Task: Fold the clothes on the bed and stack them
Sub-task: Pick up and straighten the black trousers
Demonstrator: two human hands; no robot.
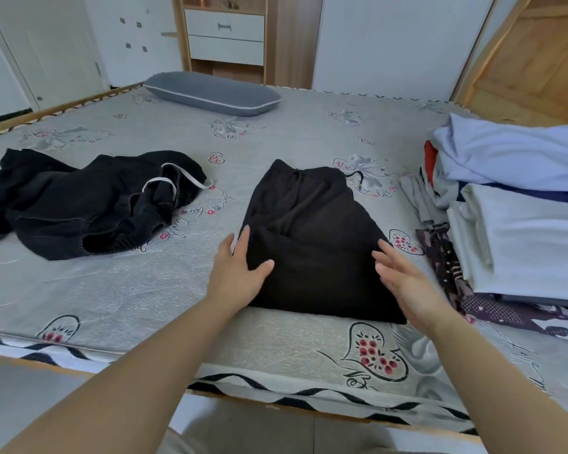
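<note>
**One garment folded, one still to fold**

A pair of black trousers (312, 237) is seen folded into a compact rectangle near the front edge of the bed (118, 290). It is flanked by both hands: the left hand (236, 273) is laid flat against its left edge with the thumb resting on the cloth, and the right hand (404, 280) is held at its right edge, fingers straight and spread. Nothing is gripped by either hand; whether the right fingers actually touch the cloth cannot be told.

To the right, a stack of folded clothes (518, 231) is already built, with a pale blue piece on top. To the left, well apart, a black garment (89, 198) with a white-edged waistband is left crumpled and unfolded.

The task is judged to be well advanced: the trousers have yet to be placed on the stack, and the crumpled garment remains to be folded and added.
</note>
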